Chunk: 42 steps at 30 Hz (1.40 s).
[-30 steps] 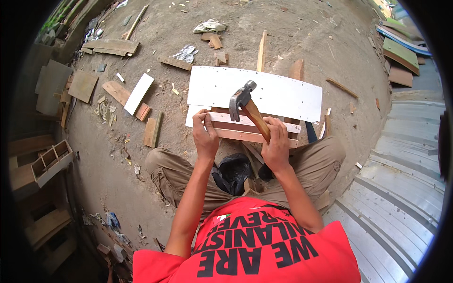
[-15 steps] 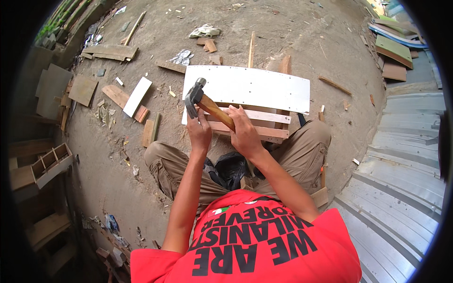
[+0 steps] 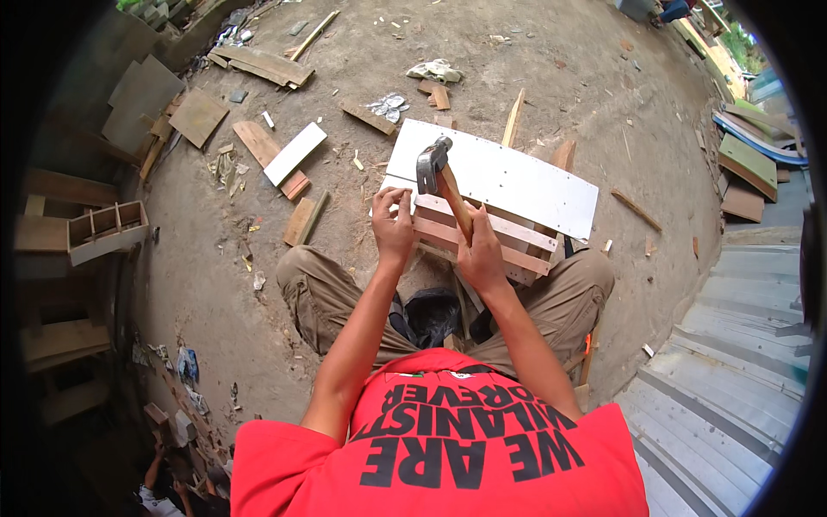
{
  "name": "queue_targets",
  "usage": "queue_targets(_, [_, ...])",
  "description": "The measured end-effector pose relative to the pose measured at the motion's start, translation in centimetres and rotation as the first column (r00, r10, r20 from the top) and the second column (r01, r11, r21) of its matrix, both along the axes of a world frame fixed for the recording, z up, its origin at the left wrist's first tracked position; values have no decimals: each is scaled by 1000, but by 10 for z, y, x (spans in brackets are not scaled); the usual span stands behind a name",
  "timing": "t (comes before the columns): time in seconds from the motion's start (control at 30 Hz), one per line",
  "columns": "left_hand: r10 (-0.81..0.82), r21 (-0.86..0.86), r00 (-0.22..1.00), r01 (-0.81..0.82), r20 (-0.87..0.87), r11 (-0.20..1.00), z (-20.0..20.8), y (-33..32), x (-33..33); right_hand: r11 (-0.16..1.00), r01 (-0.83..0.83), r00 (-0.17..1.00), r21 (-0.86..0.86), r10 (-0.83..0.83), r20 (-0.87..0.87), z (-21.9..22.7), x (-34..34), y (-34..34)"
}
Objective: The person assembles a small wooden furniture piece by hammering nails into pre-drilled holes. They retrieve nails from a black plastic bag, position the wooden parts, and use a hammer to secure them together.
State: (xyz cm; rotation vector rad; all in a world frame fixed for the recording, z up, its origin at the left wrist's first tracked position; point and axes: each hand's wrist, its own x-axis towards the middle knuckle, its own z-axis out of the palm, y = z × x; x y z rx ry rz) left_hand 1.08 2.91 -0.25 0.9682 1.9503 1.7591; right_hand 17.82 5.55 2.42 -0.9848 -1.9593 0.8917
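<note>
My right hand [image 3: 482, 255] is wrapped round the wooden handle of a claw hammer [image 3: 454, 202], whose dark metal head is raised over a white board [image 3: 508, 177]. That board has rows of small dark dots and tops a low slatted wooden piece in front of my crossed legs. Pale wooden slats [image 3: 515, 231] run along its near side. At the left end of the slats, my left hand [image 3: 394, 231] is closed, thumb and fingers pinched together near the white board's corner. Whatever sits between those fingertips is too small to make out.
Black bag-like item [image 3: 432, 317] between my legs. Scrap boards [image 3: 271, 159] and offcuts litter the dirt ground to the left. Corrugated metal sheets [image 3: 732, 345] lie at right, a divided wooden box [image 3: 108, 231] at left. Another person [image 3: 159, 495] is partly visible lower left.
The view has turned, shifting the scene rightward. My left hand has drawn apart from the hammer head, its fingers pinching by the board's end. The hammer stands steeper in my right hand.
</note>
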Motion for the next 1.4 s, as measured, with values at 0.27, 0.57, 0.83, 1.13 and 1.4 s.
queue_targets(0.27, [-61, 7, 913, 63, 403, 998, 17, 0, -1, 998, 58, 998, -10, -58, 18, -13, 3, 3])
queue_targets(0.57, [-84, -25, 994, 83, -65, 996, 4, 2, -9, 993, 15, 1000, -114, -15, 3, -9, 2, 2])
queue_targets(0.83, [-86, 9, 968, 90, -235, 996, 8, 1, -6, 992, 14, 1000, -122, -13, 6, -9, 3, 3])
queue_targets(1.13, [-69, 81, 883, 120, -464, 989, -5, 4, -9, 994, 9, 1000, -112, -12, -22, -4, 1, 1])
queue_targets(1.4, [-60, 107, 906, 115, -419, 988, -16, 11, -8, 973, 27, 999, 231, -33, 21, 2, 5, 5])
